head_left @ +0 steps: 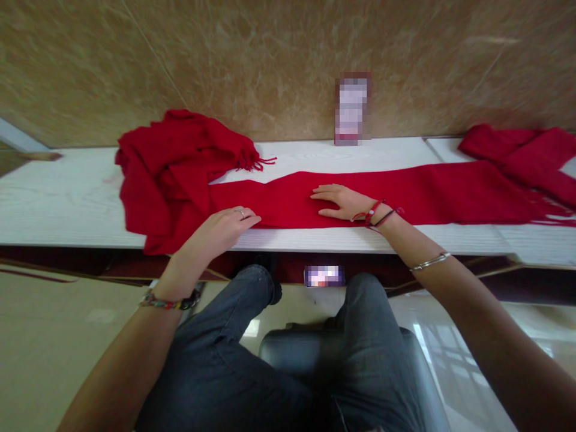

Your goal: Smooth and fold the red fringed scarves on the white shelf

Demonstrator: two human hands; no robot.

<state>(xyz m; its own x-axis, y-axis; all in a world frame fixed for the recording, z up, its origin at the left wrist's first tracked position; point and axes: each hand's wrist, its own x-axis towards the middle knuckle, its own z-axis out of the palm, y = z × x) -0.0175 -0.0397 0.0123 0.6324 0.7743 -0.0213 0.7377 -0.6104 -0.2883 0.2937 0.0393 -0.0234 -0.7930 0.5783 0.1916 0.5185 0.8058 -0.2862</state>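
Red scarf lies spread flat, lengthwise L to R across the white worktop, roughly mid-depth, its near edge just short of the worktop's front edge.

Right hand is palm down on the scarf's middle, w/ fingers straight, slightly spread and pointing to the person's left. They press flat on the cloth and grip nothing; scarf is under them and runs on past both sides of the hand.

Left hand rests at the scarf's near edge, a bit left of the right hand and apart from it. Its fingers are loosely extended and lie on top of the red cloth where it meets the worktop, not closed round anything. A ring shows on one finger.

At its left end the scarf runs into a crumpled heap of red cloth, fringe trailing out twd the wall. Can't tell if the heap is the same scarf or separate ones. At the far right a second red bundle lies on the worktop, touching or overlapping the scarf's right end.

A blurred card stands vs the wall behind the scarf. Red + black cords on right wrist, beaded bracelet on left
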